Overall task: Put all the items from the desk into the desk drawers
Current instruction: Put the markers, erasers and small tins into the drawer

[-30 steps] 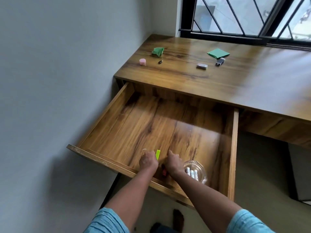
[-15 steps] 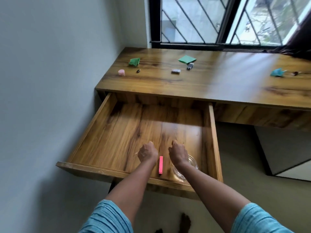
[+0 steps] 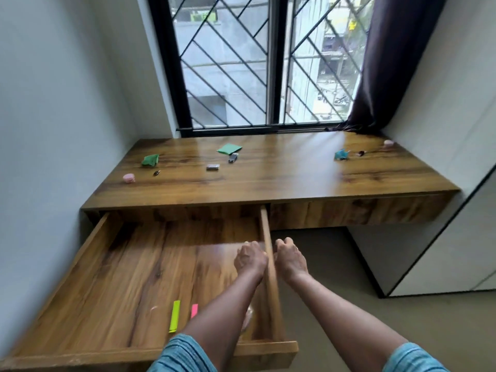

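The left drawer (image 3: 91, 253) of the wooden desk (image 3: 281, 181) stands pulled out. A yellow-green strip (image 3: 174, 316) and a pink strip (image 3: 194, 310) lie on its floor near the front; a glass dish (image 3: 247, 319) is mostly hidden behind my left forearm. My left hand (image 3: 251, 259) hovers over the drawer's right side, fingers loosely curled, holding nothing. My right hand (image 3: 290, 260) hangs just outside the drawer's right wall, also loosely curled and empty. On the desktop lie two green papers (image 3: 150, 160) (image 3: 229, 149), a pink round case (image 3: 129, 178), a small clip (image 3: 156, 172), a grey block (image 3: 212, 167), a small dark gadget (image 3: 233, 157).
At the desk's far right lie a teal folded paper (image 3: 341, 154), a small dark item (image 3: 361, 153) and another pink case (image 3: 388, 142). The right drawer front (image 3: 357, 212) is closed. A grilled window and a dark curtain (image 3: 386, 63) stand behind; a white cabinet (image 3: 456, 251) is to the right.
Both hands have lifted from the drawer's front and moved up and right, leaving the yellow-green and pink strips on the drawer floor. The view has tilted up to take in the whole desk.
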`<state>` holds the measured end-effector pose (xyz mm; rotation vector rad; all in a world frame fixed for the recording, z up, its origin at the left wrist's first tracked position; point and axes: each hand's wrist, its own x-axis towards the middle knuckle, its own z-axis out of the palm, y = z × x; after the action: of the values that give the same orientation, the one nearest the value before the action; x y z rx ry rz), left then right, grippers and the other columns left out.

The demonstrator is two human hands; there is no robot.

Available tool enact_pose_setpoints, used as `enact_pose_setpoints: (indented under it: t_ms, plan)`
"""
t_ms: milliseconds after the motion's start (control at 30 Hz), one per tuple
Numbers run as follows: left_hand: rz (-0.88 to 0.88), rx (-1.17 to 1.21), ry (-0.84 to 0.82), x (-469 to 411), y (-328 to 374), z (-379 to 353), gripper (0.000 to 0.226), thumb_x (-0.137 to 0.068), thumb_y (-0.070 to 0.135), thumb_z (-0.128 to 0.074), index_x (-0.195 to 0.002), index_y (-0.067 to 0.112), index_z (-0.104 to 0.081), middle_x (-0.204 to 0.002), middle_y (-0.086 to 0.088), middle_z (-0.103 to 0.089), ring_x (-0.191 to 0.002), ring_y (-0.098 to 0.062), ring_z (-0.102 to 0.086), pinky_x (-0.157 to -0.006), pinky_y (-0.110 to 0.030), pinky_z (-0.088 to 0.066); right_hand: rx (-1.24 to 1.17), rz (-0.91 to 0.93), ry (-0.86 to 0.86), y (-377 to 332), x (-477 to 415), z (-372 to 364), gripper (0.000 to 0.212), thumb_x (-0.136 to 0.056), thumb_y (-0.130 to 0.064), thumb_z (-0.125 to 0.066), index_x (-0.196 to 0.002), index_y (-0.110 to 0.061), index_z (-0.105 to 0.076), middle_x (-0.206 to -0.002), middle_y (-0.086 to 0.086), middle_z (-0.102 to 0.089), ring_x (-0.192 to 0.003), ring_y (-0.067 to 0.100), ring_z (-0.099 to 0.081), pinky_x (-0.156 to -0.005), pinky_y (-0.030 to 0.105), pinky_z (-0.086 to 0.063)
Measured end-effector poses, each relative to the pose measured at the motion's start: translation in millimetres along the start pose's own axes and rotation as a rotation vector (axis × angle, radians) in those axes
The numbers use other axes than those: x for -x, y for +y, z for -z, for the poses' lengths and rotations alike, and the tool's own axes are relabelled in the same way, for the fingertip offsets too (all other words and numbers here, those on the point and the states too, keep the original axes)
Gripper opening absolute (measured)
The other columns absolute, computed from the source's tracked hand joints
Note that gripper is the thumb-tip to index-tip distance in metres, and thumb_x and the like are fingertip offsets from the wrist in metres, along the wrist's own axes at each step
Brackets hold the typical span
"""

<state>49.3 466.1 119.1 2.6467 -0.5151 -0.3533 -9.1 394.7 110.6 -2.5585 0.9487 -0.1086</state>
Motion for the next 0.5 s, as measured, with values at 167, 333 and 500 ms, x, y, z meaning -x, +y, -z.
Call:
enact_pose_setpoints:
  t_ms: [167,333,500]
  plan:
    - [-0.08,-0.068,-0.02,-4,88,-40,0.03,-0.089,0.023,-0.051,-0.112,0.011,-0.067,-0.117,-0.008,-0.064,-0.11,-0.025,-0.06,-0.087,-0.033,-0.051,0.015,-0.052,0.045,82,-24,46,0.023,-0.095,-0.013,-0.044,-0.114,-0.007,-0.055,-0.122,0.012,-0.047,-0.112,0.032,-0.056,-0.086,0.036,-0.048]
    - [-0.149,-0.087,-0.039,-12,167,-73,0.032,-0.091,0.025,-0.051,-0.115,0.01,-0.065,-0.122,-0.007,-0.06,-0.118,-0.024,-0.054,-0.091,-0.034,-0.049,0.011,-0.109,0.093,165,-52,83,0.023,-0.095,-0.015,-0.046,-0.114,-0.007,-0.055,-0.124,0.01,-0.047,-0.112,0.029,-0.055,-0.086,0.036,-0.049]
    - [-0.2,-0.102,-0.042,-21,219,-92,0.03,-0.091,0.022,-0.05,-0.113,0.008,-0.065,-0.121,-0.008,-0.059,-0.117,-0.025,-0.053,-0.09,-0.035,-0.047,-0.003,-0.165,0.123,209,-84,108,0.026,-0.096,-0.015,-0.046,-0.118,-0.008,-0.055,-0.126,0.011,-0.047,-0.113,0.028,-0.056,-0.088,0.034,-0.049]
